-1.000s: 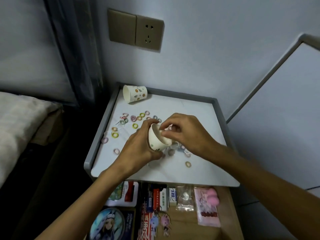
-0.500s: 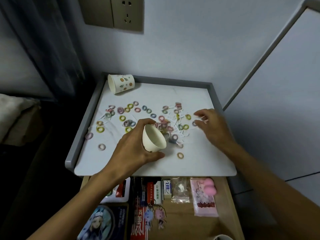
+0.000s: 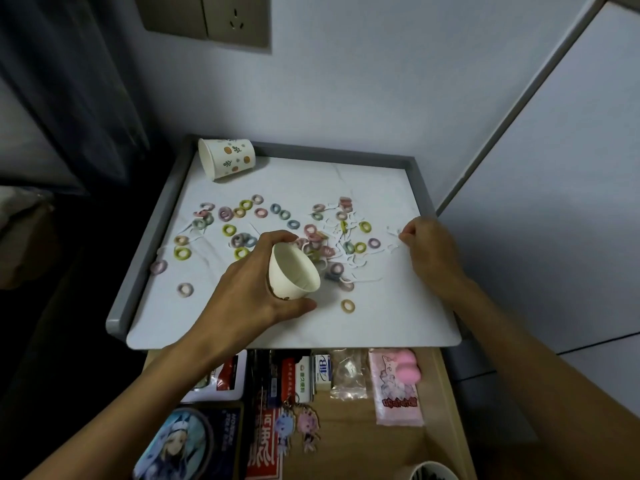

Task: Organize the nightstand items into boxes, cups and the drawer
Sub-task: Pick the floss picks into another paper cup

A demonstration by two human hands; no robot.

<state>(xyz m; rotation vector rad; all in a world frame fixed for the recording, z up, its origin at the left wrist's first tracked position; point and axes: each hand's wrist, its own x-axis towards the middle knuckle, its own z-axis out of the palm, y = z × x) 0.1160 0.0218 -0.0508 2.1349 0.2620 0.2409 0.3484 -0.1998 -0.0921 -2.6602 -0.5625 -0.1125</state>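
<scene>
The paper cup (image 3: 293,273) is gripped by the left hand (image 3: 242,292), mouth tilted rightward. Small rings (image 3: 360,247) lie just right of the cup. Beyond them the right hand (image 3: 429,251) is curled; whether anything is held cannot be determined.

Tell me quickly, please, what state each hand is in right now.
Left hand: grips the tilted paper cup.
Right hand: curled at the white scraps; whether it pinches one cannot be told.

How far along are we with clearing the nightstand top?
Early. Done: the open drawer already holds packets and keychains. In hand: left hand holds a tilted cup; right hand pinches a small white piece. Left: hair ties and white bits litter the top; second cup lies tipped over.
</scene>
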